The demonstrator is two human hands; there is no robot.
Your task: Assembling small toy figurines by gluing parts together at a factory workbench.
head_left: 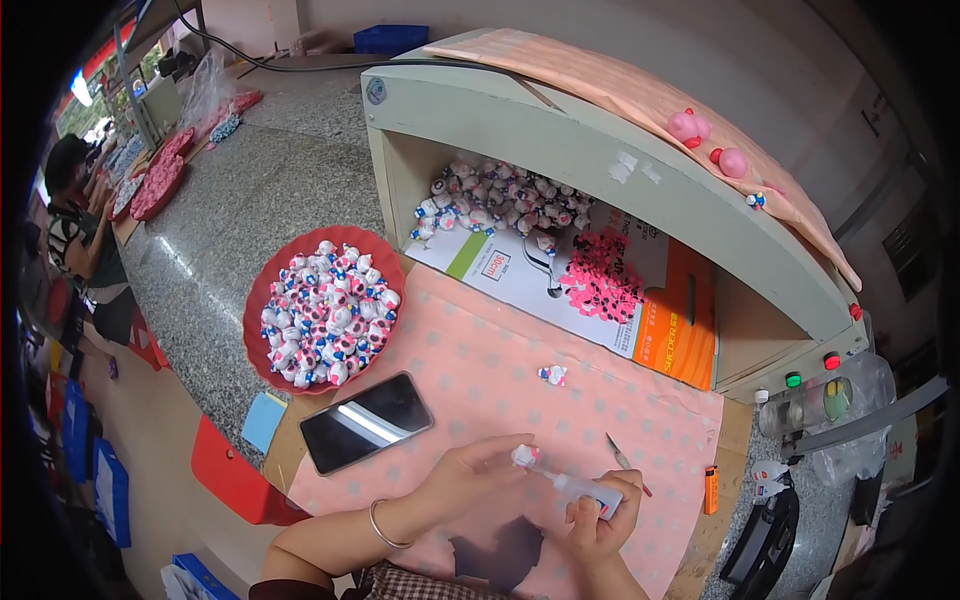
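Observation:
Between the fingertips of my left hand (470, 480) is a small white figurine (524, 456) with a touch of pink. My right hand (604, 520) is wrapped round a small, pale squeeze bottle (588, 490). The bottle's thin nozzle points at the figurine; whether they touch I cannot tell. Another white figurine (553, 375) lies alone on the pink dotted cloth (470, 350). A red scalloped bowl (262, 345) heaped with similar white, pink and blue figurines stands to the left. Inside the pale green shelf box (600, 125) are more white figurines (500, 195) and a pile of pink and black pieces (600, 277).
A black phone (366, 422) and a blue notepad (263, 422) lie left of my hands. To the right are a thin pointed tool (622, 456) and an orange lighter (711, 490). A red stool (240, 478) stands below the table edge. Another person (85, 220) works far left.

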